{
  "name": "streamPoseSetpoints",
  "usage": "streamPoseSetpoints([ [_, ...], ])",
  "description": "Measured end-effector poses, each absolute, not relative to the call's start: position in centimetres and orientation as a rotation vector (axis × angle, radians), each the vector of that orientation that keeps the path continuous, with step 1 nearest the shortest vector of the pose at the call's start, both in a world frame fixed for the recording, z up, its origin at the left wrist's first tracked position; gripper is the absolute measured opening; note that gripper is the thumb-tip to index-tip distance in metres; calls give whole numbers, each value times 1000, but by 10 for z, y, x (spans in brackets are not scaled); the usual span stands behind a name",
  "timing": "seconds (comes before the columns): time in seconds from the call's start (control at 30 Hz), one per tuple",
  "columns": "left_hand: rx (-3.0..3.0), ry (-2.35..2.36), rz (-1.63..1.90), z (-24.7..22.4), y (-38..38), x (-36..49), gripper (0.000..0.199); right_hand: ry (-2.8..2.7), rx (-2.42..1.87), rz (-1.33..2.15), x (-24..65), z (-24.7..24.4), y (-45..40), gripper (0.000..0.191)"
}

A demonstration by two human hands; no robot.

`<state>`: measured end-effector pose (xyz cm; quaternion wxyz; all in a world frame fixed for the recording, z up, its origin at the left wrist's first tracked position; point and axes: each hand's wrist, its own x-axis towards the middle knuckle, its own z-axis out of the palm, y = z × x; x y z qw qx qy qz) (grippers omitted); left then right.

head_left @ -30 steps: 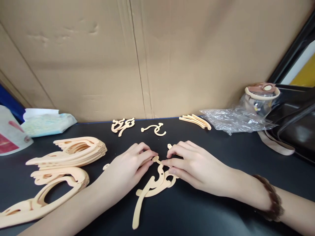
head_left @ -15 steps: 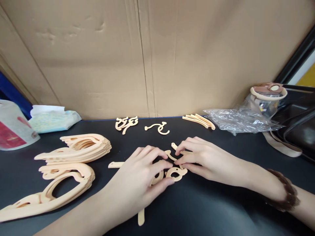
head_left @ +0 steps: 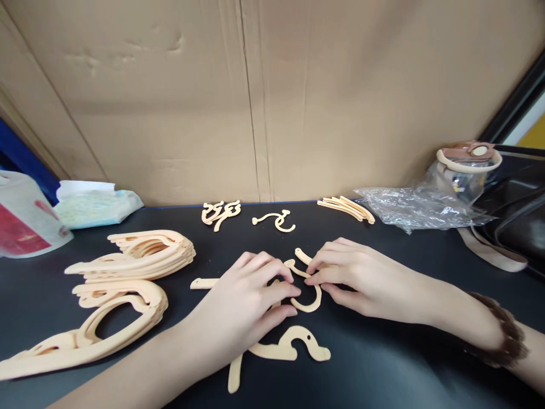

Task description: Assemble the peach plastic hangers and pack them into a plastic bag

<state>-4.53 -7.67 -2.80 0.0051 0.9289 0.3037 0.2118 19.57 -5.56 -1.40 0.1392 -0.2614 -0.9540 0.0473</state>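
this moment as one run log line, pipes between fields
right hand: at thin hooked piece, grip unclear | left hand: beside same piece, contact unclear | nearer wearer: flat curved piece | left side: stacked pale pieces

- A dark brown band circles the right wrist, soft and fuzzy-looking, like a fabric hair tie.
- The band's surface is bunched and uneven, its outline ragged and wavy; its underside is hidden.
- On the finger side of the band, the right hand is bare, with a smooth, rounded back and slim, tapering fingers.
- On the elbow side of the band, a short stretch of bare right forearm shows.
- Well to the left of the band, the left hand is bare too, likewise slender.
- Farther left of the band, the left forearm is bare and widens toward the elbow.
- Nails are too small to tell clearly.
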Motion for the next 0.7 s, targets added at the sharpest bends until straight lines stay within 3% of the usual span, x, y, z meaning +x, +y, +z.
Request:
streamPoseSetpoints([
  [0.2, 3185, 820, 665, -30, -77, -41, 20, -2754, -719, 187, 193, -12, -58, 31],
  [0.33, 2882, 919, 951, -21, -82, -38, 20, -2688, -722, 335, 192, -8, -61, 37],
  [0.53, 2040, 1244, 1239, -11, -86, -41, 15, -2434, -821, 681, 182, -7, -70, 13],
  [0.7, 1887, 1240, 1166, -12, -87, -39, 20, -2247, -962, 783, 173, -17, -72, 14],
])
